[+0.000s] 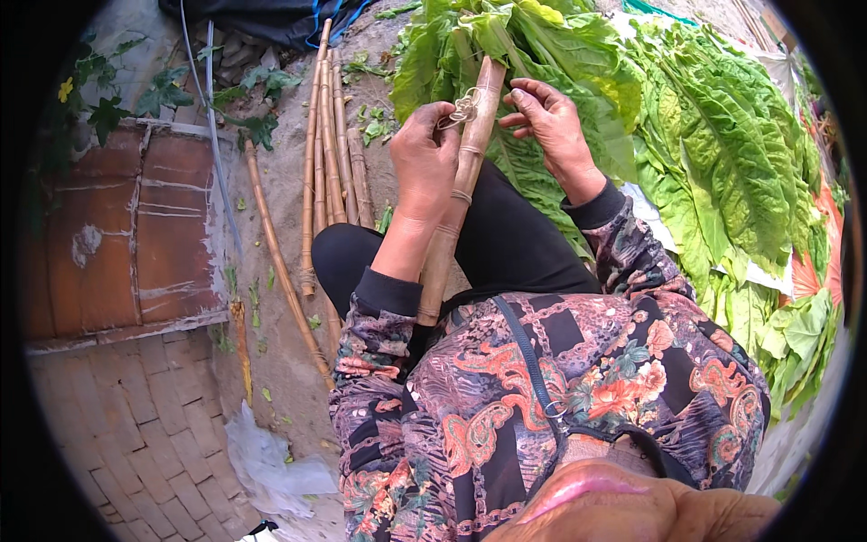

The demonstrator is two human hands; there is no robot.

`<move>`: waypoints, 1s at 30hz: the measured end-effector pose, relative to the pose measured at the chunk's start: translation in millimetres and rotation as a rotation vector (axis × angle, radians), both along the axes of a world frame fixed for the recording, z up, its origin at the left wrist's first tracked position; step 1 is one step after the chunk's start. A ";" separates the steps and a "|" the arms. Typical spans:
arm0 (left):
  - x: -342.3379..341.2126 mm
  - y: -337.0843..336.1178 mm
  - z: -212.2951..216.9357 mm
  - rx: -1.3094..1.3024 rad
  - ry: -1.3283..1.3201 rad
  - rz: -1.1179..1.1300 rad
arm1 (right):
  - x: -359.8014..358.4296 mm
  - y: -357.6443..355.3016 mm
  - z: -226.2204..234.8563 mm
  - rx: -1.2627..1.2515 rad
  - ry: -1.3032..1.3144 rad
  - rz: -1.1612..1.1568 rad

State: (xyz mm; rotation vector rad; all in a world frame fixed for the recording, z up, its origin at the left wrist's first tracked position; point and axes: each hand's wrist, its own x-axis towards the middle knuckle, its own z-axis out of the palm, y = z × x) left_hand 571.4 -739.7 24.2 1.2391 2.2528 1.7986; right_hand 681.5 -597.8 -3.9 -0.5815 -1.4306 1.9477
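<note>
A thick bamboo pole (pixel 469 167) slants up from my lap, its far end against a bunch of large green leaves (pixel 551 54) that look like tobacco. Loose pale twine (pixel 465 107) lies looped on the pole near that end. My left hand (pixel 423 163) is closed beside the pole, thumb and fingertips pinching at the twine. On the pole's other side my right hand (pixel 553 131) is raised with thumb and forefinger pressed together and the other fingers curled. Whatever is in that pinch is too fine to make out.
Several thinner bamboo poles (pixel 327 154) lie on the ground to my left, with another pole (pixel 282 253) apart from them. A rusty brown panel (pixel 99 235) and clear plastic sheeting (pixel 266 461) are further left. Large leaves (pixel 722 144) are heaped at my right.
</note>
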 end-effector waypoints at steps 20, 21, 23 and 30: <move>-3.8 14.6 -9.7 -0.050 -0.448 -0.253 | 5.6 -1.8 24.8 0.852 -0.048 -0.094; 2.2 15.8 -6.7 -0.113 -0.014 -0.064 | 8.5 -0.6 25.5 0.875 -0.077 -0.122; 15.5 15.8 10.7 -0.010 0.431 0.038 | 10.9 -4.4 30.8 0.915 -0.118 -0.170; 15.0 21.4 21.1 -0.085 0.882 0.124 | -0.6 -4.8 40.5 1.235 -0.100 -0.306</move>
